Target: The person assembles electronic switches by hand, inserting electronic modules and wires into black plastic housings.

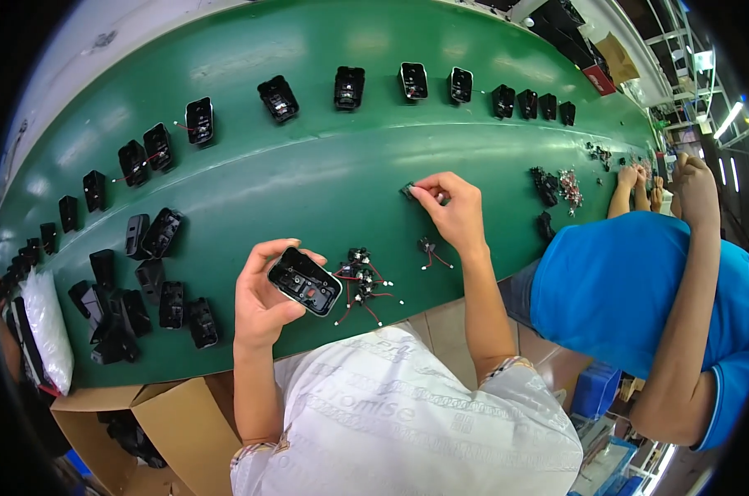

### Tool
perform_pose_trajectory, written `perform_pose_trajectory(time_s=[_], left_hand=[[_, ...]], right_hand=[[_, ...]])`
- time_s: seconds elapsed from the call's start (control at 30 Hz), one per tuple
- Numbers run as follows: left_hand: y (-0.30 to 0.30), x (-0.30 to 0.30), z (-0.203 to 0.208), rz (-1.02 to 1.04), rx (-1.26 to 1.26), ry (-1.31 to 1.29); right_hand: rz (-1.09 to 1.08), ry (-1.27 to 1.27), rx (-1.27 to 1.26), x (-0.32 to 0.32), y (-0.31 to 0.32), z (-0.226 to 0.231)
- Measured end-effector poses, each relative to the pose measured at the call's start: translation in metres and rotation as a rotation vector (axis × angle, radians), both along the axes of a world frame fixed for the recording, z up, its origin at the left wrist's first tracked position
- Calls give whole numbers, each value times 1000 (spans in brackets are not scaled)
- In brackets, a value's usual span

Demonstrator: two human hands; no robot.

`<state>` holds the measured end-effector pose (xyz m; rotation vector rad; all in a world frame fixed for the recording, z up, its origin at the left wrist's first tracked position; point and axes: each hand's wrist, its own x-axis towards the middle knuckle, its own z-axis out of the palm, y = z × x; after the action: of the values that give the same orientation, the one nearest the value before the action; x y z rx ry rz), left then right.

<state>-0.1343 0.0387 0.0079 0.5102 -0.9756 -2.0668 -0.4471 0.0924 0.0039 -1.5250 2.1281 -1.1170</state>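
My left hand (259, 293) is wrapped round a black plastic housing (308, 283), tilted with its hollow inside facing up; a small reddish spot shows within. Farther out over the green table, my right hand (457, 213) pinches a small dark part (407, 191) between thumb and fingertips; its exact kind is too small to make out. Beside the housing lies a heap of small black parts with red and black wires (361, 279) and white connectors. One more wired part (427, 245) rests on its own below my right hand.
Black housings (350, 88) stand in a curved row along the far side of the green table (308, 174). More housings (131, 312) cluster at left, near a clear plastic bag (45, 326) and an open cardboard box (184, 430). A co-worker in blue (622, 289) sits at right, by small-part piles (570, 190).
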Motion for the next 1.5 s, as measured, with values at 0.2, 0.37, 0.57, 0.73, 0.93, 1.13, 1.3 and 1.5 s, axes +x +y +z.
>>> perform_pose_trajectory(time_s=[0.2, 0.37, 0.57, 0.73, 0.93, 1.13, 1.3, 1.5], left_hand=[[4, -8, 2, 47, -10, 29], [5, -19, 11, -89, 71, 99], [5, -22, 22, -158, -4, 155], [3, -16, 19, -156, -1, 114], [0, -22, 25, -202, -12, 109], [0, -27, 20, -205, -76, 38], [-2, -32, 25, -210, -93, 34], [1, -42, 26, -209, -123, 33]], right_hand=[[65, 25, -59, 8, 0, 17], [351, -148, -196, 65, 16, 88], [618, 30, -384, 112, 6, 97], [623, 84, -397, 109, 3, 92], [605, 32, -424, 113, 5, 82], [588, 107, -398, 111, 12, 83], [547, -10, -252, 105, 15, 86], [541, -55, -126, 99, 25, 92]])
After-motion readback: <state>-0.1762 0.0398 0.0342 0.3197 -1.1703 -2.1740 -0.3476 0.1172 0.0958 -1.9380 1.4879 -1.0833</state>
